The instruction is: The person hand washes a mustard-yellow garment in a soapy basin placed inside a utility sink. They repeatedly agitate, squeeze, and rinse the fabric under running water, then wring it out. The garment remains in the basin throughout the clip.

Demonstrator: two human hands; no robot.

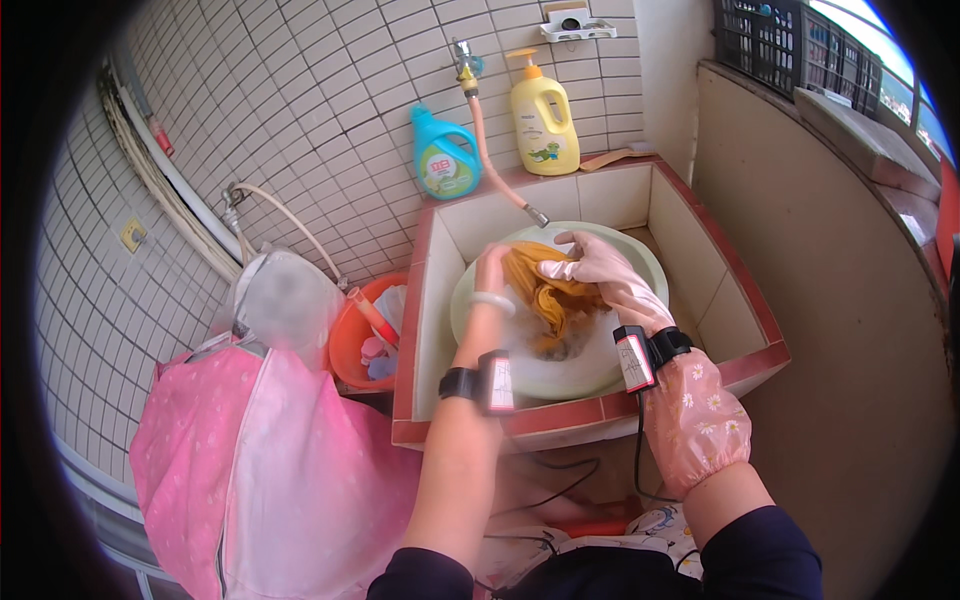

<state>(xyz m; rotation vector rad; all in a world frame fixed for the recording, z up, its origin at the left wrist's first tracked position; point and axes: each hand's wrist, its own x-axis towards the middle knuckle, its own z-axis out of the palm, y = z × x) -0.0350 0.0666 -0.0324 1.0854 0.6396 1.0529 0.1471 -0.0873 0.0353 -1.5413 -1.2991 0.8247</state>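
Note:
A mustard-yellow cloth (556,300), bunched and wet, hangs into a pale green basin (655,270) of sudsy water. My bare left hand (493,268), a pale band round its wrist, is closed on the cloth's upper left edge. My right hand (598,268) wears a pale pink rubber glove with a flowered cuff. Its fingers curve around the cloth's upper right side. The cloth's lower end dips into the cloudy water, and part of it is hidden there. Each forearm carries a black strap with a small box.
The basin sits in a tiled sink with a red rim (745,375). A pink hose (484,140) from the tap ends above the basin. A blue detergent bottle (445,160) and a yellow pump bottle (545,125) stand behind. At left are an orange bucket (345,365) and a pink-covered appliance (290,470).

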